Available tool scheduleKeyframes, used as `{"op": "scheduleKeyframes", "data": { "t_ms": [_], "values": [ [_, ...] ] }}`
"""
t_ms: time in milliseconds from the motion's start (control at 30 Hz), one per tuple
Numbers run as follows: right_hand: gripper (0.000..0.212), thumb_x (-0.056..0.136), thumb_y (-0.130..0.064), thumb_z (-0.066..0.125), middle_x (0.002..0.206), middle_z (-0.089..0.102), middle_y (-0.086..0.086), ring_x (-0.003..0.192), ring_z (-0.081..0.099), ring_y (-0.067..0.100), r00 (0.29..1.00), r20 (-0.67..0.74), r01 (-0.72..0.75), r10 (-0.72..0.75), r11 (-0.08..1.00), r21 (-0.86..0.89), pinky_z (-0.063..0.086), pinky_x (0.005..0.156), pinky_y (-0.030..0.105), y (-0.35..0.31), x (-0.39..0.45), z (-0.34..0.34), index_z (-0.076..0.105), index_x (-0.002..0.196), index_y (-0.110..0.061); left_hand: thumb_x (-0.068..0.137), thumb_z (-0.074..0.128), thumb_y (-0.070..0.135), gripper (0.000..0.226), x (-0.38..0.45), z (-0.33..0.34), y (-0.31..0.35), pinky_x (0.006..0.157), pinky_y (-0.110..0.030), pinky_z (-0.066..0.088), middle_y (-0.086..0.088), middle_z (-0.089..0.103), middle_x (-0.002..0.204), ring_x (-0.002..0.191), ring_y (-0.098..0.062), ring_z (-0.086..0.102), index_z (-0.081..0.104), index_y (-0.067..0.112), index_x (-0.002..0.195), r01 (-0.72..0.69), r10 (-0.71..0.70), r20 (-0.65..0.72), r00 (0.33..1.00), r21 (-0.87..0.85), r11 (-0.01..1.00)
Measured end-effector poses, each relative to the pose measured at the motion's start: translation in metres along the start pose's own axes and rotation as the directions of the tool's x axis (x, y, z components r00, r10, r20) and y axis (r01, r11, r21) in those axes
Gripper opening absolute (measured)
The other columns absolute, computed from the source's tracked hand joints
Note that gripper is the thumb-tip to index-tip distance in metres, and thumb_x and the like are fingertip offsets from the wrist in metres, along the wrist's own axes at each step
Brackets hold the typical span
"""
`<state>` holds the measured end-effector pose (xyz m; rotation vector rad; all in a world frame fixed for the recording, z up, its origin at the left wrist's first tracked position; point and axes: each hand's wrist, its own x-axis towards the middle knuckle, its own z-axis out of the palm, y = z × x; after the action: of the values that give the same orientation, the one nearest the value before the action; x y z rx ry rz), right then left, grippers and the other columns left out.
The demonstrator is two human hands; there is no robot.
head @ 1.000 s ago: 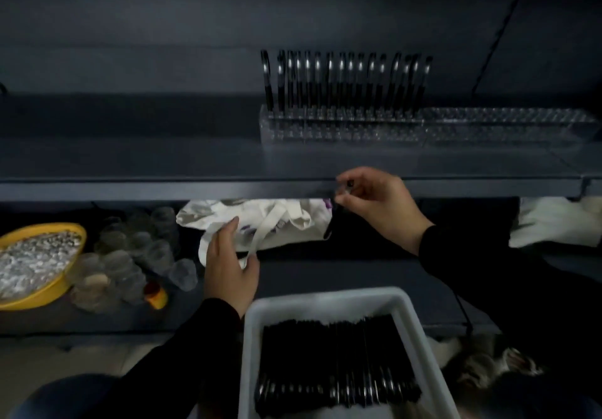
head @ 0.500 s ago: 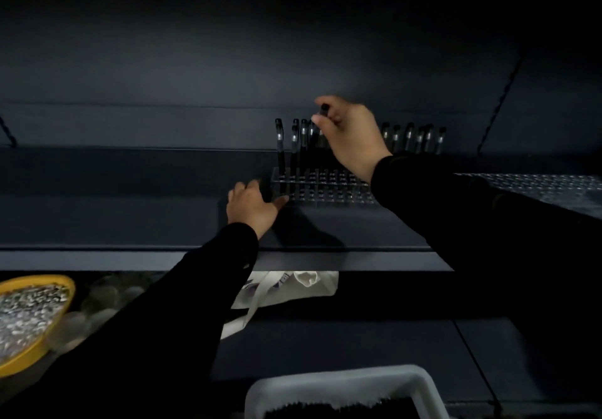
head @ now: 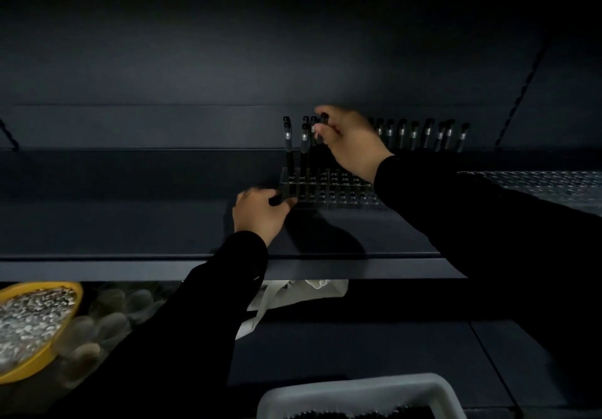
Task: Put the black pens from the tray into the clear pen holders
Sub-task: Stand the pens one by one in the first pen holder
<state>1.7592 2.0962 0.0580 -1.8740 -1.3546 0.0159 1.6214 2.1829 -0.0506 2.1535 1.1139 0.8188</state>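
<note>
Hiding middle pens (head: 355,171): right hand (head: 353,145).

Stockroom: dark metal shelves (head: 163,229) holding supplies

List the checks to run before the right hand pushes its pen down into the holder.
1. Right hand pinches the pen: ok.
2. Pen upright: ok.
3. Left hand steadies the holder at its left end: ok.
4. Pen tip lined up with a free hole: cannot tell, hidden by the hand.
5. Neighbouring pens standing clear of the fingers: cannot tell.
6. Tray has more pens: ok.
</note>
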Motion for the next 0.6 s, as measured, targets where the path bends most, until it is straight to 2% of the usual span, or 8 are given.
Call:
{"op": "scheduleKeyframes", "data": {
  "t_ms": [133, 200, 267, 333, 433, 533, 600],
  "values": [
    [0.044, 0.1, -0.017, 0.042, 0.121, 0.06, 0.017, 0.116, 0.054, 0.028, 0.996, 0.085, 0.029, -0.025, 0.999, -0.042, 0.036, 0.086, 0.019, 0.001, -0.005, 0.005, 0.036, 0.144, -0.011, 0.081, 0.069, 0.045, 0.045, 0.002, 0.001, 0.0, 0.104, -0.038, 0.038, -0.011, 0.061, 0.121, 0.122, -0.029, 0.046, 0.069, 0.014, 0.114, 0.002, -0.002, -0.009, 1.0, -0.002, 1.0],
    [0.048, 0.101, -0.015, 0.041, 0.11, 0.061, 0.015, 0.107, 0.057, 0.027, 0.995, 0.096, 0.028, -0.024, 0.999, -0.038, 0.037, 0.081, 0.016, 0.001, -0.012, 0.008, 0.03, 0.147, -0.015, 0.08, 0.069, 0.045, 0.045, 0.002, 0.001, 0.001, 0.103, -0.038, 0.039, -0.011, 0.062, 0.12, 0.12, -0.029, 0.047, 0.069, 0.015, 0.113, -0.002, 0.002, -0.016, 1.0, 0.011, 1.0],
    [0.052, 0.1, -0.014, 0.043, 0.098, 0.056, 0.004, 0.094, 0.058, 0.021, 0.996, 0.087, 0.021, -0.019, 0.999, -0.03, 0.043, 0.079, 0.021, 0.003, -0.018, 0.007, 0.026, 0.149, -0.019, 0.081, 0.069, 0.044, 0.043, 0.002, 0.001, 0.0, 0.102, -0.039, 0.039, -0.011, 0.062, 0.118, 0.12, -0.029, 0.046, 0.069, 0.014, 0.112, -0.01, 0.011, -0.02, 1.0, 0.022, 1.0],
    [0.059, 0.098, -0.014, 0.048, 0.116, 0.055, 0.003, 0.094, 0.057, 0.017, 0.998, 0.063, 0.002, 0.0, 0.999, -0.034, 0.048, 0.086, 0.027, 0.006, -0.028, 0.005, 0.021, 0.15, -0.025, 0.081, 0.069, 0.044, 0.043, 0.0, 0.001, -0.001, 0.101, -0.038, 0.04, -0.012, 0.06, 0.117, 0.119, -0.029, 0.046, 0.069, 0.013, 0.111, -0.016, 0.017, -0.024, 1.0, 0.029, 0.999],
    [0.073, 0.094, -0.013, 0.056, 0.143, 0.041, 0.001, 0.096, 0.058, 0.014, 0.996, 0.082, -0.042, 0.04, 0.999, 0.019, 0.047, 0.092, 0.026, 0.013, -0.058, 0.0, 0.012, 0.15, -0.032, 0.082, 0.066, 0.047, 0.051, -0.007, -0.002, -0.001, 0.102, -0.032, 0.037, -0.012, 0.055, 0.123, 0.12, -0.029, 0.045, 0.066, 0.009, 0.116, -0.023, 0.023, 0.001, 1.0, 0.109, 0.994],
    [0.077, 0.092, -0.013, 0.06, 0.149, 0.032, 0.0, 0.1, 0.054, 0.012, 0.98, 0.181, -0.082, 0.087, 0.996, -0.034, 0.045, 0.095, 0.028, 0.024, -0.095, -0.005, 0.013, 0.15, -0.033, 0.086, 0.059, 0.051, 0.061, -0.025, -0.008, 0.001, 0.106, -0.031, 0.03, -0.01, 0.045, 0.136, 0.127, -0.028, 0.038, 0.056, 0.006, 0.128, -0.043, 0.029, 0.065, 0.997, 0.231, 0.972],
    [0.072, 0.092, -0.014, 0.059, 0.147, 0.034, -0.001, 0.102, 0.051, 0.011, 0.974, 0.194, -0.1, 0.114, 0.992, -0.08, 0.044, 0.094, 0.025, 0.033, -0.124, -0.01, 0.019, 0.149, -0.03, 0.09, 0.055, 0.049, 0.059, -0.046, -0.011, 0.001, 0.106, -0.031, 0.029, -0.008, 0.043, 0.139, 0.129, -0.027, 0.037, 0.053, 0.008, 0.132, -0.078, 0.07, 0.04, 0.997, 0.251, 0.965]
  ]
}}
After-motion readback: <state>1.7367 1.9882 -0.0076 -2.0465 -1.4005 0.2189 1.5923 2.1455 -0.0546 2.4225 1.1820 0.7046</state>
